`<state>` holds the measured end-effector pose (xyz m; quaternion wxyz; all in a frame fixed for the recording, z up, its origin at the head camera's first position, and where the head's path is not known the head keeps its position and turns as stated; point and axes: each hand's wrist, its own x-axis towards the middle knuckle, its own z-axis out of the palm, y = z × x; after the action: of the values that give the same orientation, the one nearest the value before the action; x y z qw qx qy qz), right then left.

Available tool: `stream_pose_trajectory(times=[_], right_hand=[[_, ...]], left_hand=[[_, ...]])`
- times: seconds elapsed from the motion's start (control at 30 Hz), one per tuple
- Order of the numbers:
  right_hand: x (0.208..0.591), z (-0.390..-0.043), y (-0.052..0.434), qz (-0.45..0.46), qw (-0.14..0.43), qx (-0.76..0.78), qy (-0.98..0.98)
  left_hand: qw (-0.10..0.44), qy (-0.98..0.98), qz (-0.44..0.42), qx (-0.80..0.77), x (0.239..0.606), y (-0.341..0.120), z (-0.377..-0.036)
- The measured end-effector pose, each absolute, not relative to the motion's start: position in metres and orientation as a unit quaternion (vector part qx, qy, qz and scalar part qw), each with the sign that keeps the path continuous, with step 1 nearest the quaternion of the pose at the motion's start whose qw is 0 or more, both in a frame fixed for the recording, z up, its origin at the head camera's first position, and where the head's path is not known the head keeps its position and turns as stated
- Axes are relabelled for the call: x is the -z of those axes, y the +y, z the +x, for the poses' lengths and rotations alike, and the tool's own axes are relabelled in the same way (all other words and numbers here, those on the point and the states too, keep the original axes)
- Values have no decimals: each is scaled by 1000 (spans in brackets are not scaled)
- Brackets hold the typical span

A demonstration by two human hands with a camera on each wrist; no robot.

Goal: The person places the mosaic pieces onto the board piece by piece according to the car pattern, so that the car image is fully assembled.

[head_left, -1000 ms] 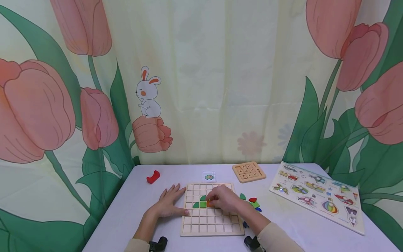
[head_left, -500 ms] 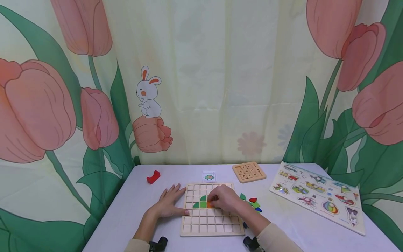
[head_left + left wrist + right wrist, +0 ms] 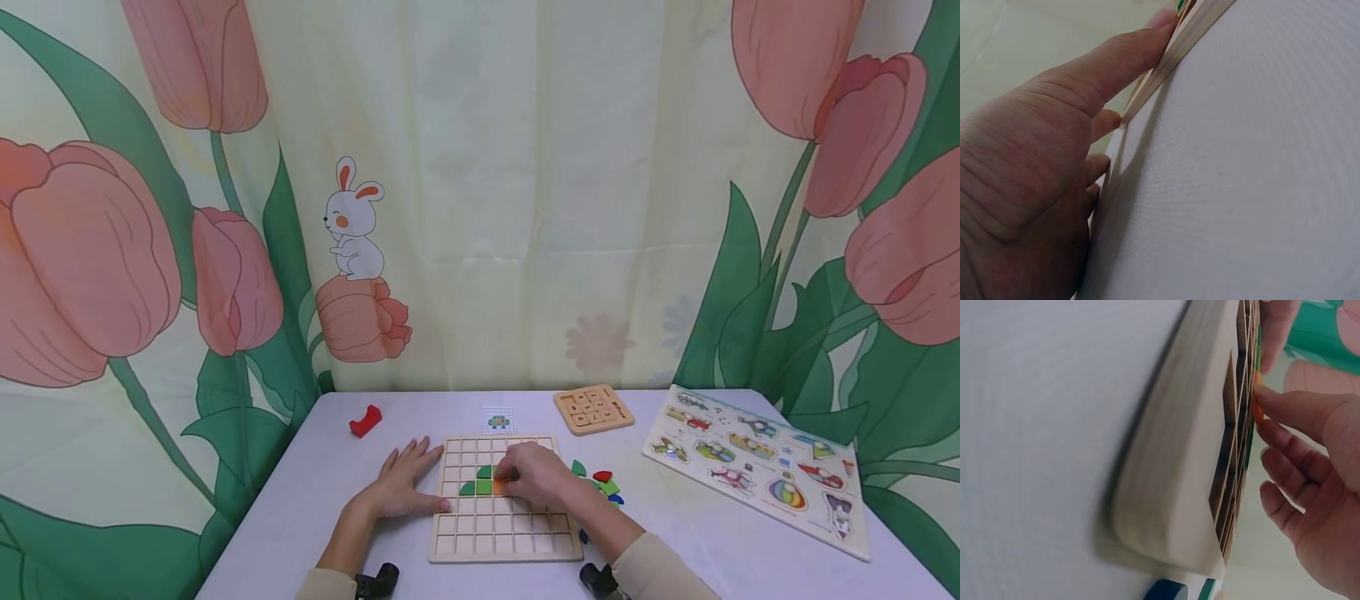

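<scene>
A wooden grid board [image 3: 505, 559] lies flat on the table. My left hand [image 3: 397, 490] rests at its left edge, fingers stretched, the thumb touching the rim, as the left wrist view also shows. Over the middle of the grid, my right hand [image 3: 536, 475] pinches an orange piece [image 3: 498, 488] between thumb and index finger; in the right wrist view the orange piece [image 3: 1258, 403] sits at the grid's surface. Left of it in the grid are a light green square [image 3: 483, 487] and dark green rounded pieces [image 3: 467, 488]. My right hand hides part of the grid.
Loose red [image 3: 602, 476], green [image 3: 609, 487] and blue pieces lie right of the board. Behind it is a small pattern card [image 3: 498, 421]. A red curved block [image 3: 365, 422] lies back left, a wooden number puzzle [image 3: 593, 409] back right, a picture puzzle board [image 3: 757, 468] far right.
My right hand has shifted very slightly to the right over the orange piece. The left hand and the board stay where they were.
</scene>
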<state>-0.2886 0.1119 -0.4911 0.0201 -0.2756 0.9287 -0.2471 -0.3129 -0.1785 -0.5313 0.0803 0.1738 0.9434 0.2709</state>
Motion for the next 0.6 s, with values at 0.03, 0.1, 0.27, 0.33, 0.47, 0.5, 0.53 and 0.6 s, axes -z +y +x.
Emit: stream_pose_trajectory(times=[0.03, 0.1, 0.27, 0.33, 0.47, 0.5, 0.53, 0.6], right_hand=[[491, -289, 112, -275, 20, 246, 929], [491, -289, 113, -274, 21, 245, 930], [489, -288, 119, -260, 25, 275, 925], [486, -287, 124, -247, 23, 299, 921], [481, -284, 141, -221, -4, 336, 916], [480, -284, 145, -214, -14, 341, 915], [479, -284, 150, -206, -24, 345, 915], [478, -283, 158, -191, -46, 349, 916]], left_hand=[[81, 943, 173, -271, 532, -178, -313], [82, 943, 171, -273, 532, -178, -313], [87, 943, 168, -273, 532, -178, -312], [90, 943, 168, -273, 531, -178, -312], [89, 942, 171, -275, 529, -178, -312], [88, 942, 171, -276, 529, -178, -312], [88, 942, 171, -276, 529, -178, -312], [89, 942, 170, -275, 529, -178, -312]])
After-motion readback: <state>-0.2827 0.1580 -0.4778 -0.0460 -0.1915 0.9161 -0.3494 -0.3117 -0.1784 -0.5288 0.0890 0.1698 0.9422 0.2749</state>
